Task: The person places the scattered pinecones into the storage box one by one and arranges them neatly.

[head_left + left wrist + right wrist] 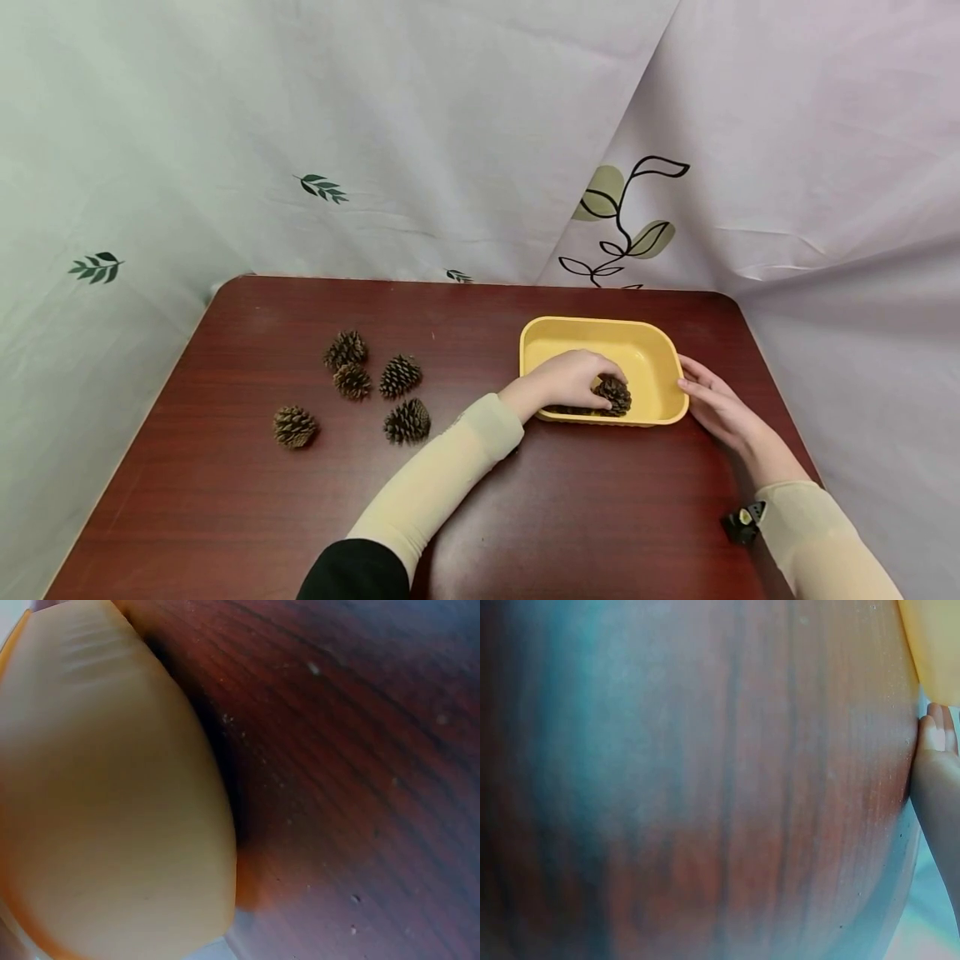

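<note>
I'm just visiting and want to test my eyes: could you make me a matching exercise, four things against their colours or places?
Things:
1. Tray
2. Left hand
3. Right hand
4. Five pine cones

Colours or places:
A. Outside the tray, at its right end
B. On the table, left of the tray
C. Yellow
D. Inside the tray, fingers around a pine cone

Pairs: 1-C, 2-D, 3-A, 4-B.
</note>
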Tool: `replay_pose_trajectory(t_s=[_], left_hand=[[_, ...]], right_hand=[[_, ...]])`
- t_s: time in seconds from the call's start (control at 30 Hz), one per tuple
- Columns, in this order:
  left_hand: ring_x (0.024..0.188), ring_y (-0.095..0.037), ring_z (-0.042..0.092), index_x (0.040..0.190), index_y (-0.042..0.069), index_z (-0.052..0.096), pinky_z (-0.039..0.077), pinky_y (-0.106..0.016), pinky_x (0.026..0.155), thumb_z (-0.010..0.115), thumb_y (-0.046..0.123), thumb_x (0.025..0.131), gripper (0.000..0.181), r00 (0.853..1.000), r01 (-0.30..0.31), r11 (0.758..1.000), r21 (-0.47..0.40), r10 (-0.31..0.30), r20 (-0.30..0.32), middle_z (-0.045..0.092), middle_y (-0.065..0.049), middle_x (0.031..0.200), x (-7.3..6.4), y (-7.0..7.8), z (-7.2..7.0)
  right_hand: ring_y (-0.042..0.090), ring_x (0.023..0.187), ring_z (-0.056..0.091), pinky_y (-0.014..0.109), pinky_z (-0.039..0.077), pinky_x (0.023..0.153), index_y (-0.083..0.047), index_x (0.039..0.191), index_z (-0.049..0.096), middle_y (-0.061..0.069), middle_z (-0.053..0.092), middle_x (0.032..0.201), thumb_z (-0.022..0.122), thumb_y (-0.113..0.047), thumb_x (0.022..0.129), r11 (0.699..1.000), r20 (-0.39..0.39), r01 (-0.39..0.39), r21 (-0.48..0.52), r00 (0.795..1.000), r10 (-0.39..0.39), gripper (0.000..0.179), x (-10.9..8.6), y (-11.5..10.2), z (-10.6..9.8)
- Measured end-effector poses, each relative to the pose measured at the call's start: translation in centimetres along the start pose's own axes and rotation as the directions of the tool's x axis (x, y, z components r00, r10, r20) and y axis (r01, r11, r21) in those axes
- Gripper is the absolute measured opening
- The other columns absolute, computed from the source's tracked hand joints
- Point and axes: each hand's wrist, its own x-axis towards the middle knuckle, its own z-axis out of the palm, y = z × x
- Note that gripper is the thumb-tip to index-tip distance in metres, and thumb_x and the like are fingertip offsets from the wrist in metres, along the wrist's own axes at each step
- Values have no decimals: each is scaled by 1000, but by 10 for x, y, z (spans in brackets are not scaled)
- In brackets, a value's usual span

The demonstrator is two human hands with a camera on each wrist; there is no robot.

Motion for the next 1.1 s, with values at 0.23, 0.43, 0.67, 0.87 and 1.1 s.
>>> replay_pose_trajectory(t_s=[0.23, 0.43, 0.67, 0.87, 1.1], left_hand=[[120, -5, 68, 128, 22, 75, 50, -16, 108, 82, 31, 94, 36, 1000, -4, 1000, -1, 4, 16, 75, 8, 129, 0, -1, 2], [118, -5, 68, 128, 23, 75, 50, -15, 106, 82, 31, 94, 36, 1000, -5, 1000, -9, 5, 25, 75, 9, 128, 0, -2, 2], [118, -6, 68, 130, 21, 74, 51, -16, 106, 82, 31, 94, 38, 1000, -7, 1000, -26, 7, 29, 74, 7, 130, -2, -4, 1], [118, -6, 68, 133, 21, 73, 51, -17, 106, 81, 32, 96, 39, 999, -1, 999, -32, 2, 33, 74, 7, 133, -3, -4, -1], [121, -7, 68, 134, 20, 72, 51, -17, 106, 79, 32, 97, 39, 1000, -1, 999, -43, 2, 18, 74, 6, 134, -9, -5, -6]], right_hand=[[3, 124, 66, 17, 56, 101, -25, 147, 54, -9, 67, 139, 31, 3, 112, 1000, -4, 3, 2, 1000, -3, 51, 0, 0, 0], [5, 124, 66, 18, 56, 101, -24, 147, 55, -7, 67, 139, 31, 4, 111, 1000, 8, 12, 19, 1000, -13, 51, 0, 1, 1], [5, 124, 66, 17, 56, 101, -25, 147, 55, -7, 67, 139, 31, 4, 111, 1000, 9, 11, 19, 1000, -11, 52, 0, 0, 2], [4, 124, 66, 17, 56, 101, -25, 147, 55, -8, 67, 139, 32, 4, 111, 1000, 5, 7, 9, 1000, -7, 51, 0, -1, 3], [2, 125, 65, 16, 55, 102, -26, 147, 55, -10, 67, 139, 29, 4, 112, 1000, 6, 4, 0, 1000, -4, 53, 0, -2, 3]])
